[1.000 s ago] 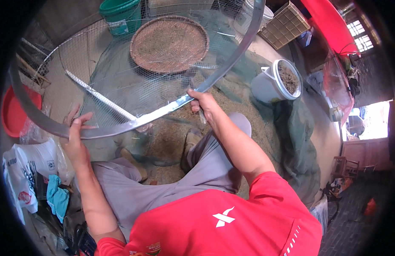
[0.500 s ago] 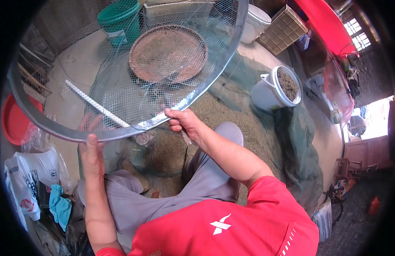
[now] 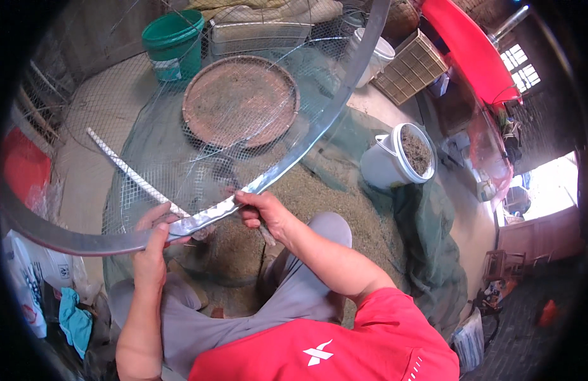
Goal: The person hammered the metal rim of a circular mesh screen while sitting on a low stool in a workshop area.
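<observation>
A large round wire-mesh sieve [image 3: 319, 136] with a grey metal rim is held tilted up in front of me. My left hand [image 3: 153, 240] grips its near rim, thumb in front and fingers behind, seen through the mesh. Farther right, my right hand [image 3: 259, 213] is closed at the rim, thumb and forefinger pressed on a shiny, crinkled stretch. A short brownish stick-like piece [image 3: 267, 235] juts out below that hand; its other end is hidden. A white strip [image 3: 135, 173] slants away across the mesh from near my left hand.
Beyond the mesh lies a round woven tray [image 3: 243, 95] on green netting [image 3: 427, 228] strewn with brownish loose material [image 3: 319, 197]. A white bucket [image 3: 386, 162] of similar material stands right. Behind are a green bucket [image 3: 173, 47] and a yellowish crate [image 3: 409, 66].
The sieve's near rim has come lower and closer to me. My left hand, earlier upright against the rim with its thumb raised, now wraps it nearer to the right hand.
</observation>
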`<state>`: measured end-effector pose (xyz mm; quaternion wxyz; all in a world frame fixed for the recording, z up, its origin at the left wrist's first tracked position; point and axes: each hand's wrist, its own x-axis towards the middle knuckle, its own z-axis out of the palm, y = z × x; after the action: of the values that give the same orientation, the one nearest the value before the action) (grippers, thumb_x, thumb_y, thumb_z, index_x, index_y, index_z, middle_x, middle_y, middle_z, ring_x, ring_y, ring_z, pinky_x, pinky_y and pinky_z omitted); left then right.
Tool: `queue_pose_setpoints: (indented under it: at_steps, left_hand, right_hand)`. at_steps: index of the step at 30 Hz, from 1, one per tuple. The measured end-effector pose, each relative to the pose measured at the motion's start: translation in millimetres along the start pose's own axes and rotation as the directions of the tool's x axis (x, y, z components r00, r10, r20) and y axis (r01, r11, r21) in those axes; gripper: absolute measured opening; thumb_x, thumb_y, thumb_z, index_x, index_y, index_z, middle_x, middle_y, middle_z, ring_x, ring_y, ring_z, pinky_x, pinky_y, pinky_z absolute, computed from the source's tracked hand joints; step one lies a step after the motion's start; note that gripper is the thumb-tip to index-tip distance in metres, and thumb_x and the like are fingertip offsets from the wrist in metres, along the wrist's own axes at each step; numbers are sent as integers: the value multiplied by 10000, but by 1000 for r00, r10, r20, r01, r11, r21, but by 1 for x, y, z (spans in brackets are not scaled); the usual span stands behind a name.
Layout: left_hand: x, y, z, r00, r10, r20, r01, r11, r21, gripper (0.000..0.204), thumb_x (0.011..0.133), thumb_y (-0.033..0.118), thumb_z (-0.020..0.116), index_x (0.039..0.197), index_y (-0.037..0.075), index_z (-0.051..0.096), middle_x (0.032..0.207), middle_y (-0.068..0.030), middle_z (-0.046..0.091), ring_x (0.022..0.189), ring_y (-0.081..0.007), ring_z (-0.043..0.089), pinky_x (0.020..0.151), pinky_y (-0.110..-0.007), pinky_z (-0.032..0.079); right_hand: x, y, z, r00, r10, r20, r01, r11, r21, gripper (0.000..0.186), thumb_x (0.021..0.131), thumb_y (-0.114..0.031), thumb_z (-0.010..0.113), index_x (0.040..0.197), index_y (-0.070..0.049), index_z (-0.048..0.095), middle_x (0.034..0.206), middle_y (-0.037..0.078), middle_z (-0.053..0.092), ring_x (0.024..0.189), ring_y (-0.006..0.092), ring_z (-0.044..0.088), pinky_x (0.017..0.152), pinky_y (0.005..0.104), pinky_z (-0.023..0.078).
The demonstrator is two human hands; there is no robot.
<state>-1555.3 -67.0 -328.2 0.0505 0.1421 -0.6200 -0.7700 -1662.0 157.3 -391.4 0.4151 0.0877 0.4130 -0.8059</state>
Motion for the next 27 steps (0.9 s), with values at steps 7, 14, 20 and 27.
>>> queue_pose_setpoints:
  at_steps: [7, 14, 20, 27]
  left_hand:
    - [-8, 10, -28, 998, 32, -46, -27, 993, 118, 372, 851, 123, 479, 1173, -60, 515, 1015, -189, 585, 867, -229, 614, 644, -325, 571]
    - [-11, 18, -53, 984, 175, -45, -159, 957, 244, 371, 834, 151, 486, 1141, -48, 549, 964, -166, 601, 877, -206, 596, 631, -295, 533]
    - [-15, 28, -66, 950, 303, -81, -255, 896, 364, 344, 831, 131, 495, 1113, -50, 570, 1011, -128, 593, 895, -186, 561, 818, -310, 443]
    - [-13, 26, -72, 920, 389, -44, -347, 863, 367, 331, 843, 138, 498, 1112, -37, 579, 999, -121, 592, 899, -183, 550, 817, -307, 427]
  right_hand:
    - [-8, -18, -23, 951, -147, -272, 122, 987, -107, 191, 866, -195, 600, 811, -13, 579, 611, -5, 509, 457, 54, 372, 372, 198, 301]
    - [-12, -26, -40, 911, -244, -332, 204, 967, -150, 136, 880, -147, 581, 803, -57, 515, 584, -33, 449, 455, 47, 365, 369, 204, 302]
    - [-13, -29, -39, 847, -297, -440, 290, 953, -84, 164, 896, -195, 585, 871, -97, 455, 649, -25, 437, 463, 57, 352, 371, 207, 295]
    - [-12, -25, -43, 835, -302, -460, 285, 953, -107, 228, 899, -245, 593, 815, -80, 461, 652, -9, 451, 457, 73, 373, 355, 223, 296]
